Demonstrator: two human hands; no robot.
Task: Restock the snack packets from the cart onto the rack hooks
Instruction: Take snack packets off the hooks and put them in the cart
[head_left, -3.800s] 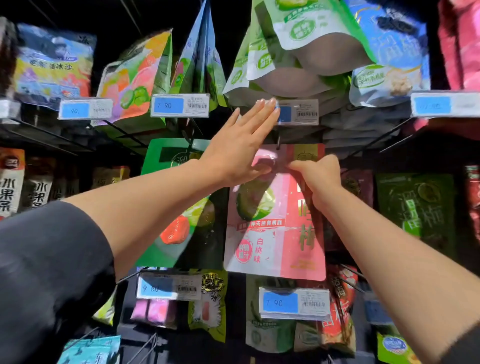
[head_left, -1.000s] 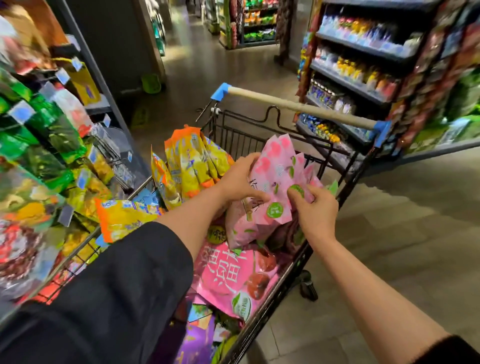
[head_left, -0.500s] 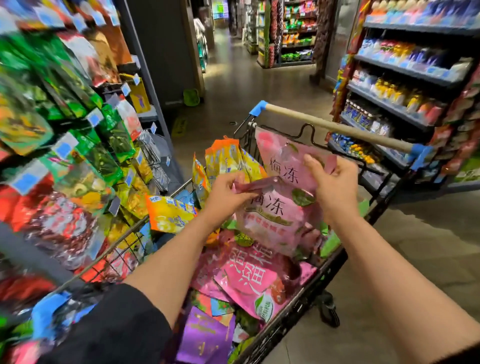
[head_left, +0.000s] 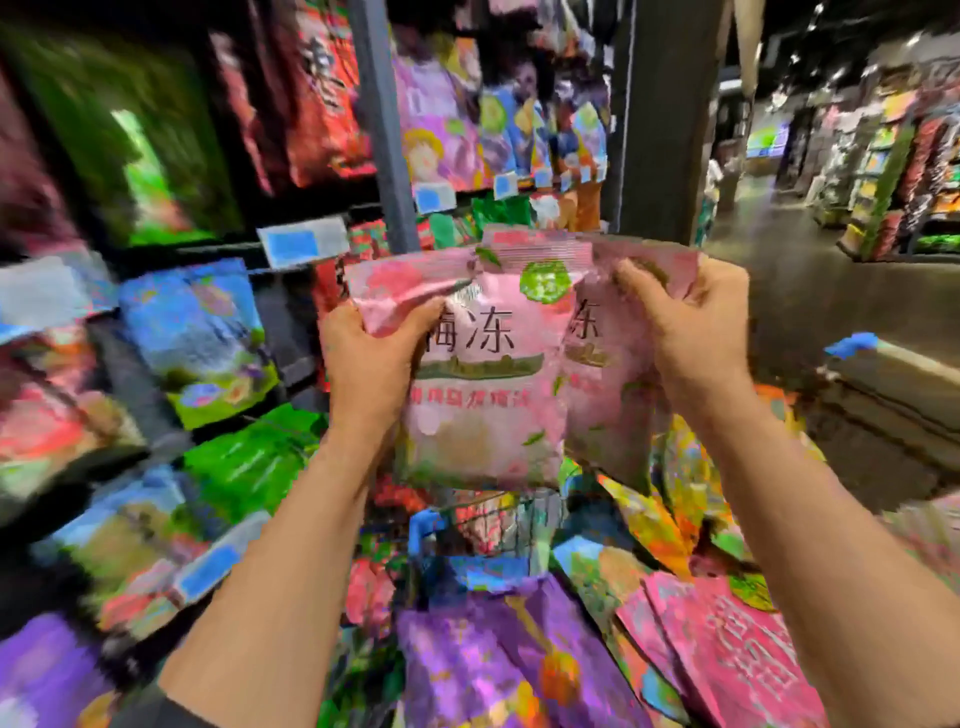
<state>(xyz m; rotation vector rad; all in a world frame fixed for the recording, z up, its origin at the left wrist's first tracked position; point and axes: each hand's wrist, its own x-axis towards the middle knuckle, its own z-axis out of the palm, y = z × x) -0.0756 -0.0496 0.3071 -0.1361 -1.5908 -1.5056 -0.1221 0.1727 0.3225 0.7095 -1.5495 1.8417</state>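
I hold a small stack of pink snack packets (head_left: 483, 395) upright at chest height, above the cart. My left hand (head_left: 371, 358) grips the upper left corner of the front packet. My right hand (head_left: 696, 332) pinches the top right of the packets behind it. The cart (head_left: 852, 395) below is full of loose packets, purple (head_left: 467, 660), pink (head_left: 737, 654) and orange-yellow (head_left: 670, 499). The rack (head_left: 379, 130) with hanging packets and blue price tags (head_left: 304, 244) fills the left half of the view, blurred.
A grey rack upright and a dark pillar (head_left: 665, 114) stand just behind the packets. The cart handle with a blue end cap (head_left: 852, 345) is at the right. An aisle floor (head_left: 779, 270) and more shelves (head_left: 904, 171) stretch away to the right.
Both hands have lifted the pink packets out of the cart and up, and my view has swung left from the cart toward the rack. Earlier still I was hanging a packet on a hook.
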